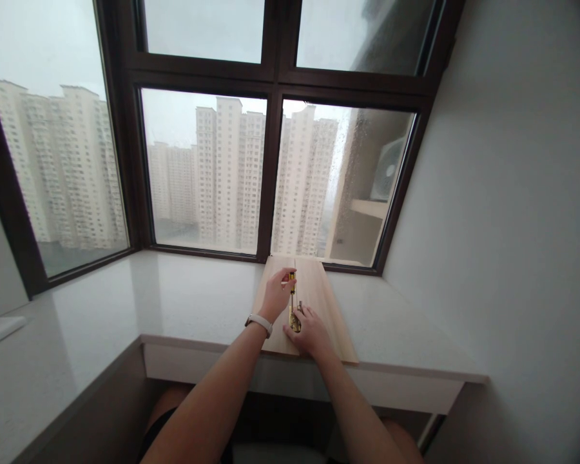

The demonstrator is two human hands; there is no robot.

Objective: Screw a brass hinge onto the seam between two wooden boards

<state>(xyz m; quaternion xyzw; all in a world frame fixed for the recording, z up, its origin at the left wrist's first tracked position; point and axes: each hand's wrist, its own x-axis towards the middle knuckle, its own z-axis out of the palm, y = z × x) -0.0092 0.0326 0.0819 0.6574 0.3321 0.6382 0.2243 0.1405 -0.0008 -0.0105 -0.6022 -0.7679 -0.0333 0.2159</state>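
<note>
Two light wooden boards (319, 296) lie side by side on the white window-sill counter (183, 303). My left hand (276, 293), with a pale wristband, is closed round the yellow and black handle of a screwdriver (292, 287) held upright over the seam between the boards. My right hand (308, 328) rests on the boards near the front edge, its fingers pinched round a small brass-coloured metal fitting (294, 320) at the screwdriver's tip.
A dark-framed bay window (270, 174) runs along the back of the counter, with tower blocks outside. A white wall (502, 225) closes the right side. A white flat object (0, 330) lies at the far left. My knees are below the counter's front edge.
</note>
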